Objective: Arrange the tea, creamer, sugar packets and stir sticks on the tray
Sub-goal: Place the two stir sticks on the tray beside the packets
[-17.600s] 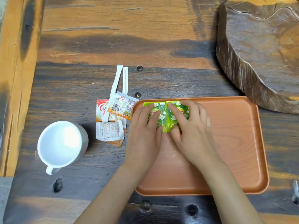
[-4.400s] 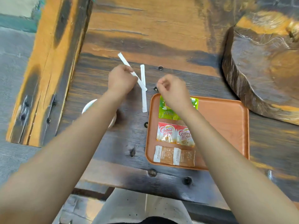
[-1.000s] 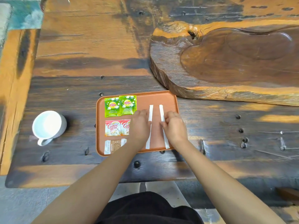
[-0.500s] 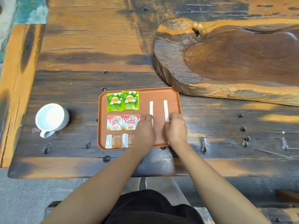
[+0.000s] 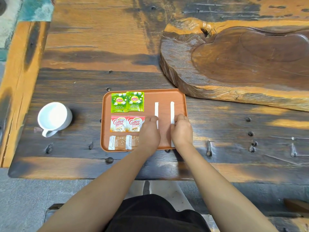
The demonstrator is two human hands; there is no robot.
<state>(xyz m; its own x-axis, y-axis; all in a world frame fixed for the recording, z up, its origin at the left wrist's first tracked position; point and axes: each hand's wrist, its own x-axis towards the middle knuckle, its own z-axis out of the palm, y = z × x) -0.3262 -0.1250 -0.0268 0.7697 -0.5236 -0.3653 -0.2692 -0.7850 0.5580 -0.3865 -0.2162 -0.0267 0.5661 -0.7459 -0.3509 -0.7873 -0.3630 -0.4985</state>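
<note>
An orange tray [image 5: 167, 91] lies on the wooden table. In its left part sit two green tea packets [image 5: 127, 102] at the far end, two red creamer packets [image 5: 127, 123] in the middle and two brown sugar packets [image 5: 122, 142] at the near end. Two white stir sticks lie parallel in the right part. My left hand [image 5: 149, 132] has its fingertips on the left stir stick [image 5: 156, 110]. On the right stir stick [image 5: 172, 110], my right hand [image 5: 181, 130] pinches the middle. Both hands hide the sticks' near halves.
A white cup [image 5: 53, 117] lies tipped on its side left of the tray. A thick carved wooden slab [image 5: 242, 61] stands at the back right, close to the tray's far right corner. The table's front edge is just below the tray.
Both hands slid back along the stir sticks toward the tray's near edge. The sticks now lie straighter and parallel. The packets have not moved.
</note>
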